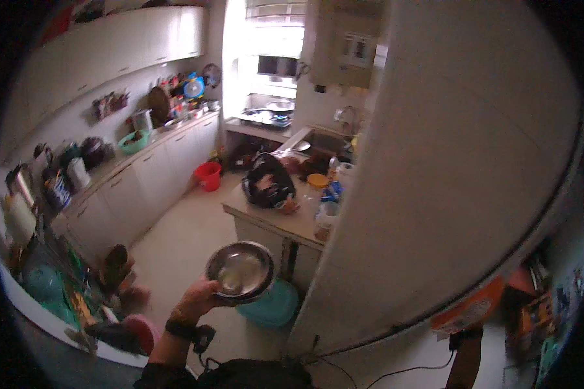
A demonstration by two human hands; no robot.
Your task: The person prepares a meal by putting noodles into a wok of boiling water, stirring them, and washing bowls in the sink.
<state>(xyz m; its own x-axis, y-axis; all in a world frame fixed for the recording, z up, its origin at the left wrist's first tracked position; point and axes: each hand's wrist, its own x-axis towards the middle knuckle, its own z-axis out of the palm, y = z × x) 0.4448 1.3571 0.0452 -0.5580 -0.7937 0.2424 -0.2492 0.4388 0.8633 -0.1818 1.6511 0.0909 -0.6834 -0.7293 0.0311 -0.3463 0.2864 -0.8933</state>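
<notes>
My left hand (204, 297) grips the near-left rim of a round stainless steel bowl (242, 271), held out over the floor by the counter's end. The bowl tilts toward me; something pale shows at its bottom, perhaps only shine. A turquoise plastic tub (276, 308) is below and just right of it. At the lower right, my right forearm (466, 363) reaches up to an orange carton (468, 308). The fingers of that hand are hidden, and I cannot tell whether they hold the carton.
A broad pale wall (448, 168) rises close on my right. On the counter (266, 220) ahead lie a black plastic bag (268, 181) and several jars. A red bucket (208, 176) stands on the floor beyond. Cabinets line the left; clutter and a pink basin (143, 332) are nearer. Cables trail beside me.
</notes>
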